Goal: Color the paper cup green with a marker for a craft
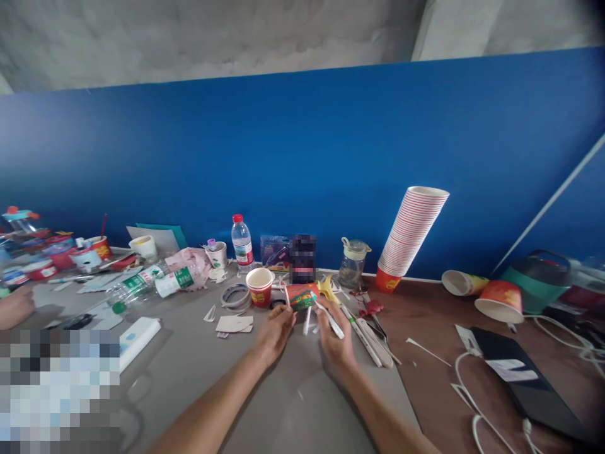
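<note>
My left hand (276, 331) pinches a flattened piece of red and green paper cup (301, 295) by its lower edge, held just above the grey table (203, 372). My right hand (333, 334) is closed round a white pen-like tool (329, 318), whose tip meets the paper piece. White paper strips (308, 320) hang below the piece between my hands. An upright red paper cup (259, 287) stands just left of the piece, and a yellow scrap (327, 288) lies behind it.
A tall leaning stack of red cups (409, 236) stands at the blue wall. Water bottles (242, 244), a jar (352, 261), tape rings (235, 295), scissors (371, 309), a black tablet with cables (524, 378) and tipped cups (501, 299) lie around. Another person's hand (14, 307) rests at far left.
</note>
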{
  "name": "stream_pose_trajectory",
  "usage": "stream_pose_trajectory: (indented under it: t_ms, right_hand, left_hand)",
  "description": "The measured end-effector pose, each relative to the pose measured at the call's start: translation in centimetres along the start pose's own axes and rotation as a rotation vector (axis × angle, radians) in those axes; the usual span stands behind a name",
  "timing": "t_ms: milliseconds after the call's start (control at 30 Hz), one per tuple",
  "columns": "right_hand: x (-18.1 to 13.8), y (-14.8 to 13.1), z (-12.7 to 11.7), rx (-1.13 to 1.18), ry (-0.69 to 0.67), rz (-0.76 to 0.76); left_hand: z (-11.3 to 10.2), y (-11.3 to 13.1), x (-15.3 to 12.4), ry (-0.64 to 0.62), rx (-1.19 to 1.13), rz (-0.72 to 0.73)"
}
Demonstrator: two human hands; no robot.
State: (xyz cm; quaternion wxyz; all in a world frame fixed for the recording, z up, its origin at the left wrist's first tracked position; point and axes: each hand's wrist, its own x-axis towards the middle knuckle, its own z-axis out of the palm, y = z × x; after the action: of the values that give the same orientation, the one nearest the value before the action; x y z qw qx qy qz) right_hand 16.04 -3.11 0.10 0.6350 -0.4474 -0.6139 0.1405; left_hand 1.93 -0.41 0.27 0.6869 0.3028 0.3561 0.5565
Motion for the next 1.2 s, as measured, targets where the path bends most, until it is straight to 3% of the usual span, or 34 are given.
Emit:
stream_pose_trajectory:
  t_ms: [67,233,433,500,633,800,1000,1133,1200]
  right_hand:
    - [-0.1,-0.2,0.0,0.006,-0.01,0.002]
    - [-0.8,-1.4,0.8,0.023,-0.216,-0.076]
    - [-0.3,0.8,0.2,-0.02,0.056,0.026]
    - [-0.5,0.7,0.4,-0.009,0.019,0.013]
    - [-0.9,-0.6,1.1,0.006,-0.181,-0.067]
    - [-0.2,0.0,0.4,-0.014,-0.002,0.004]
    - [-0.4,-0.9,0.7,-0.028,-0.227,-0.093]
    - [-0.5,-1.2,0.7,-0.043,-0.215,-0.092]
    - [-0.3,-0.8,0.4,-0.037,-0.206,-0.086]
  left_hand:
    - [0.0,0.0,-0.1,0.004,-0.003,0.001]
    - [0.3,0.1,-0.3,-0.026,-0.013,0.018]
    - [0.1,0.0,-0.1,0.032,-0.065,-0.005]
    - [0.0,0.1,-0.1,0.034,-0.091,-0.005]
    - [-0.1,0.3,0.0,0.033,-0.149,-0.002]
    - [0.0,0.3,0.1,0.071,-0.168,-0.035]
    - [0.5,0.6,-0.4,-0.035,-0.076,0.022]
    - [0.4,0.4,-0.3,-0.088,-0.036,0.049]
    - [0.2,0.2,-0.1,-0.044,-0.04,0.034]
